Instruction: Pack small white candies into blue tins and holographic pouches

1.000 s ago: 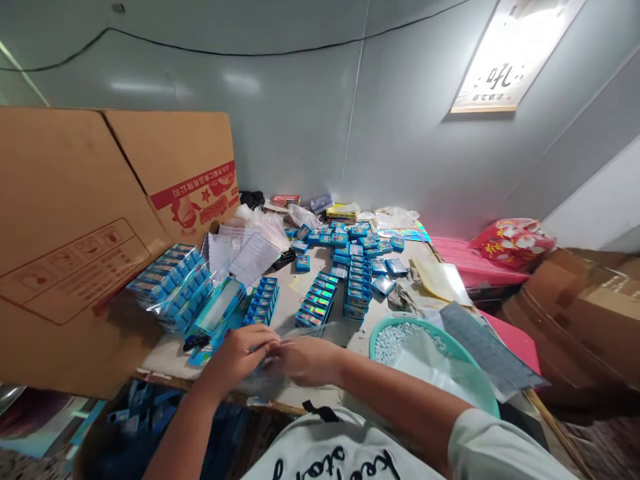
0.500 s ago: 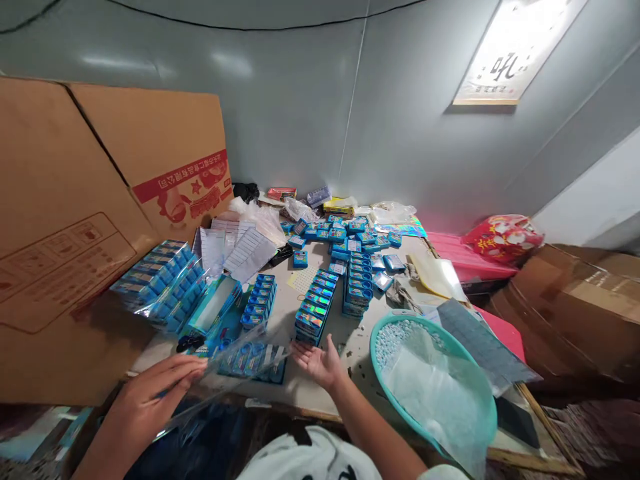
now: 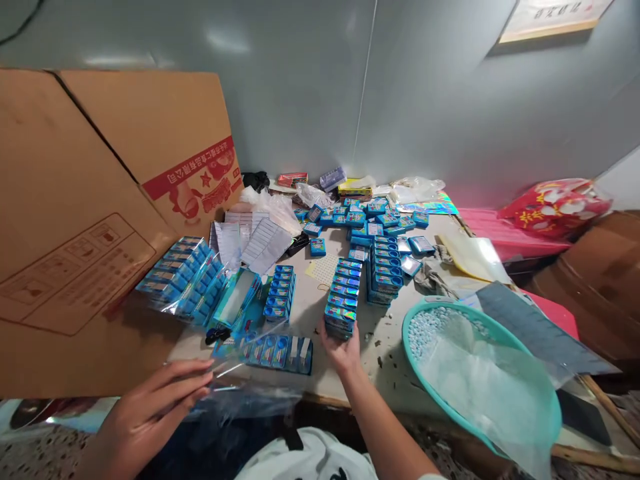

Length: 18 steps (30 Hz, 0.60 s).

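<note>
My left hand (image 3: 155, 407) pinches the edge of a clear plastic bag (image 3: 250, 393) that hangs over the table's front edge. My right hand (image 3: 343, 353) is wrapped round the near end of a stack of small blue boxes (image 3: 344, 290) with shiny tops, standing on the table. Just right of it is a second row of blue boxes (image 3: 386, 270). To the left stand another short row of blue boxes (image 3: 280, 293) and a flat row of boxes (image 3: 277, 350), partly behind the bag.
A teal basin (image 3: 415, 373) of pale pellets, with a plastic sheet inside, sits at the right. Wrapped blue boxes (image 3: 185, 273) lean by a big cardboard carton (image 3: 115, 200) at the left. Loose blue boxes (image 3: 375, 227) lie in a heap at the back, near papers (image 3: 267, 247).
My right hand has gone from open beside the stack to gripping its near end. My left hand still holds the bag, now lower. The view has shifted, moving the scene rightward.
</note>
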Motion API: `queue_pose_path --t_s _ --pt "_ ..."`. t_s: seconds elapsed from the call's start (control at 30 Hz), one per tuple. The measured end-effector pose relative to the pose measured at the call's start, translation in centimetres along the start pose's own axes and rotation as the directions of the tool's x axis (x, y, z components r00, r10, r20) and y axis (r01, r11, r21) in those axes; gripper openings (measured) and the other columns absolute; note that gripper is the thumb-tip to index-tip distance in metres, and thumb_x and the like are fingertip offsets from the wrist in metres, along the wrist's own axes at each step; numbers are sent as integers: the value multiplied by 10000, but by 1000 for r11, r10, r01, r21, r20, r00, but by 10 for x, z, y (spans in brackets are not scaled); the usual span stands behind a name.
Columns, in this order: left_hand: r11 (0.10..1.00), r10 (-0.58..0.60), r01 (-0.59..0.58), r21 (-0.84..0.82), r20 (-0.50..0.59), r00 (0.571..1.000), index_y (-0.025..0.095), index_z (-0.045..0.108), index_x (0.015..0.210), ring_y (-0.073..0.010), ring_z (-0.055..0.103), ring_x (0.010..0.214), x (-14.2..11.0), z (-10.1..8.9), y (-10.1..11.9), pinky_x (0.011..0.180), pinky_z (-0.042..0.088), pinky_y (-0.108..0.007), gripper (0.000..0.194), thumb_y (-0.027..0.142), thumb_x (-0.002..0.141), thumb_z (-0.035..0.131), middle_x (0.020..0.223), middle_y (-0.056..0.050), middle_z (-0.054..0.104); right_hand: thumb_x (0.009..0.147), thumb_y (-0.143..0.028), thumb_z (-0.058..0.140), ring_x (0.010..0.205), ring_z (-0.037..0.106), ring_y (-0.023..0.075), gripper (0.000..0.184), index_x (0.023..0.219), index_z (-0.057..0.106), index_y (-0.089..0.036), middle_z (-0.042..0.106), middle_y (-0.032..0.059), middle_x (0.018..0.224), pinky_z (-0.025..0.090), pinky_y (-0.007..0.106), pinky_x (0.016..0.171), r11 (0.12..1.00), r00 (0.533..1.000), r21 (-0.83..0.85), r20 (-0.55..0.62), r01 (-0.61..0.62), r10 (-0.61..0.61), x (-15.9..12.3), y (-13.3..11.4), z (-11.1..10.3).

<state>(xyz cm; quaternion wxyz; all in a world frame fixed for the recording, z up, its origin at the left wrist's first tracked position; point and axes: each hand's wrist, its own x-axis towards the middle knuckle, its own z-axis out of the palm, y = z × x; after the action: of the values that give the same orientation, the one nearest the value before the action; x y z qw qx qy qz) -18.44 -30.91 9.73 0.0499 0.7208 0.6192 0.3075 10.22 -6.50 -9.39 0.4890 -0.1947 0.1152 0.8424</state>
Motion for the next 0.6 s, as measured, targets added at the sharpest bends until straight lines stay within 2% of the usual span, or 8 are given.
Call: queue_pose_path --t_s 0.1,0.23,0.4,0.6 --pt "1000 -10 10 8 -59 998 344 726 1109 -165 704 1041 3 2 -4 925 559 -208 251 332 863 680 1184 12 712 915 -484 513 1131 637 205 347 1022 711 -220 747 55 1076 507 443 984 996 998 -72 36 -56 59 -30 -11 -12" --pt "1000 -3 0 -26 -139 990 357 746 1045 -160 729 963 17 10 -1 873 580 -201 198 353 859 680 1095 19 743 877 -459 588 1178 616 244 314 1046 698 -218 730 74 1137 488 527 988 987 997 -145 20 -75 78 -51 -23 -20" --pt "997 5 -15 -71 -138 990 337 741 1067 -169 729 970 32 22 19 827 596 -205 207 361 887 641 1114 0 741 845 -496 635 1131 638 243 341 1017 694 -209 731 79 1127 506 505 965 970 988 -192 12 -147 152 -51 -41 -10" --pt "994 -105 95 -53 -225 969 316 749 1025 -166 702 1018 30 42 43 900 551 -202 204 422 880 652 1118 -1 734 804 -473 700 1093 644 223 377 1090 671 -229 735 44 1110 516 481 944 941 980 -318 119 -115 160 -70 -85 6"
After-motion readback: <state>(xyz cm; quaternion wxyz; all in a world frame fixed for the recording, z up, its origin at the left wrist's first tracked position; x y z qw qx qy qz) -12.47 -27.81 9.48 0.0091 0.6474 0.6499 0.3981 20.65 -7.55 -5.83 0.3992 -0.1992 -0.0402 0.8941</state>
